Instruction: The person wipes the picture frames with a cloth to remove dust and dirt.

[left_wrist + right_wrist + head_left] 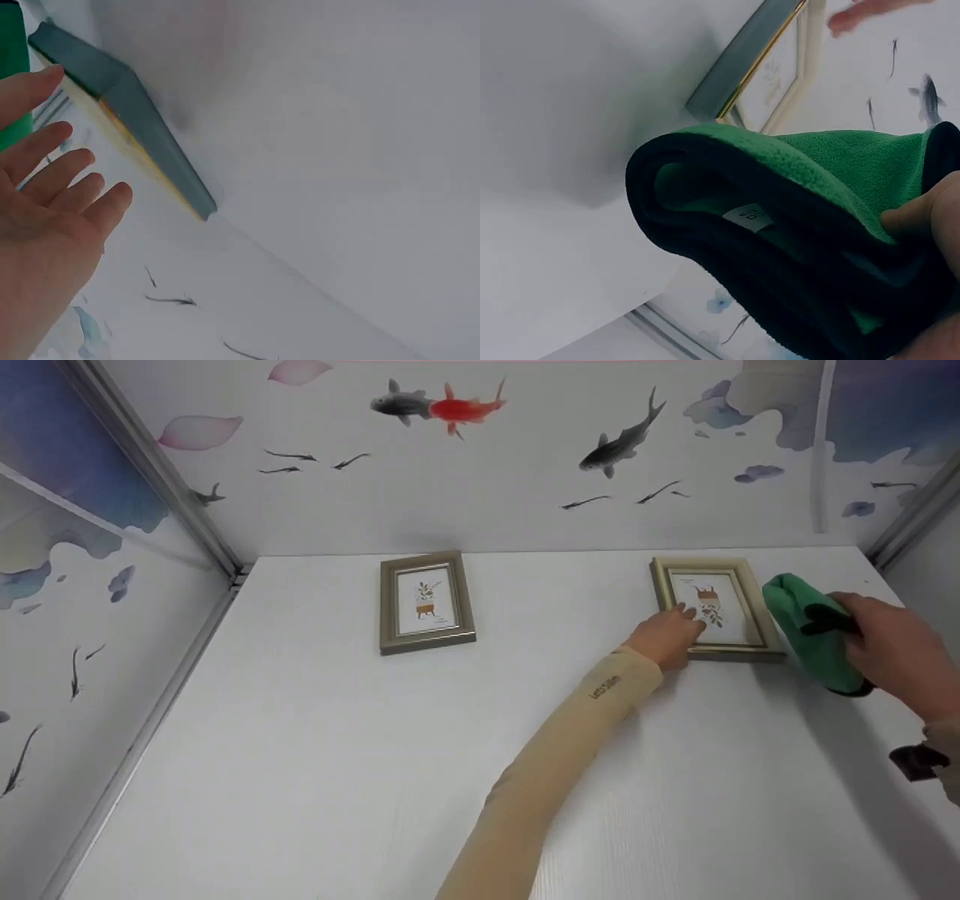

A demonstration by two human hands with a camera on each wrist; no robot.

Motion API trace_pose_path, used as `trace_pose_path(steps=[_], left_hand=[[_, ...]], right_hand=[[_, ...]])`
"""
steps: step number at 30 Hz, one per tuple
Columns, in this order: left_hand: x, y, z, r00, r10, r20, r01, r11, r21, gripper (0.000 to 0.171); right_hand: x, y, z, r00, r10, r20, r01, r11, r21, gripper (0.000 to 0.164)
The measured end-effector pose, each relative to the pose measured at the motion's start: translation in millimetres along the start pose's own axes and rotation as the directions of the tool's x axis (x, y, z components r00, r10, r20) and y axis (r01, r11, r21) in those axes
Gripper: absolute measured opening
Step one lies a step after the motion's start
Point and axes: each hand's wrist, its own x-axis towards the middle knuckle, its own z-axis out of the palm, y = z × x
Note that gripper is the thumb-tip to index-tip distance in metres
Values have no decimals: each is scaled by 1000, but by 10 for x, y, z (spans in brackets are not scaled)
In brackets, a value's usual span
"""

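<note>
What matters most here looks to be how the right-hand frame sits between the two hands. It rests face up on the bench, near the back right corner, its long axis running roughly from the back edge toward the front and slanting a little right as it comes forward. The left hand is the nearer, over the frame's front left part; the green cloth is just beyond the right rim, so from the right grip the frame lies to the left.

The left grip is clamped on nothing: in the left wrist view its fingers are spread apart and gently bent, palm toward the camera. Whether a fingertip touches the frame I cannot tell. Its arm, in a tan sleeve, reaches up and rightward across the bench from the front.

The right hand comes in from the right side, its grip closed round the cloth, thumb pressed on the folded, dark-edged layers. The cloth appears raised off the bench; whether it meets the rim is not clear.

A second frame stands well apart, near the back edge, left of the middle.
</note>
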Motion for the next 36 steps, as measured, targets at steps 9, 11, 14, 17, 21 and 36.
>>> trace_pose_path(steps=[9,11,14,17,21,36], left_hand=[[-550,-775,-363,1000,4,18,-7,989,148,36],[-762,-977,-425,1000,-6,11,4,986,167,39],[-1102,-1249,-473,999,-31,-18,33,983,183,38],[-1454,-1494,-468,998,-53,-40,60,981,182,37],[-1920,-1803,-409,991,-108,-77,120,977,176,35],[-2683,-2575,51,926,-343,-156,371,905,208,15]], right_hand=[[115,-286,-16,996,-8,-89,11,1000,28,38],[119,-357,-1,994,-19,-111,24,999,43,39],[105,-463,43,989,-61,-138,69,996,60,41],[79,-563,90,980,-117,-164,129,990,64,45],[62,-694,146,955,-201,-218,218,974,57,48],[190,-1093,287,931,-288,-224,305,951,45,51]])
